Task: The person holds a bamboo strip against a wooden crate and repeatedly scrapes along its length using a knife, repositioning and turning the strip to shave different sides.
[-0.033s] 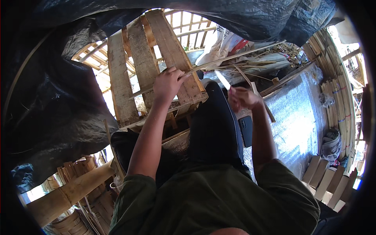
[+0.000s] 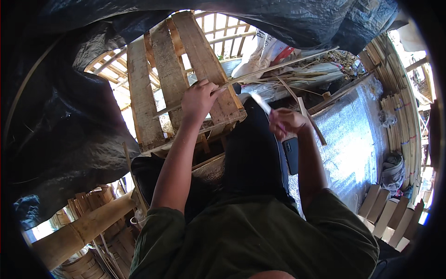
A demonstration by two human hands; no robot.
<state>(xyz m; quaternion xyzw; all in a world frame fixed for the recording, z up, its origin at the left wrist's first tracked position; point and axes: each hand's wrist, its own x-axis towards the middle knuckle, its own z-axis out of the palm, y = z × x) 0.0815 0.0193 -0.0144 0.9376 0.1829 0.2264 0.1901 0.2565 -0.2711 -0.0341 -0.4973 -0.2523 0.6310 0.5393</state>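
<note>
A slatted wooden table (image 2: 197, 51) stands at far left. Just right of it slumps a white sack (image 2: 255, 58), its contents hidden. A long, thin bamboo strip (image 2: 253, 76) slants over the table, running through the grip of the left hand (image 2: 199, 100) and out to the far right; the fingers there are curled down on it. The right hand (image 2: 289, 122) is wrapped around a pink-handled knife (image 2: 261, 103), whose blade points far left, apart from the strip.

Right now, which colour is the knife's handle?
The handle looks pink, best seen in the head view.
</note>
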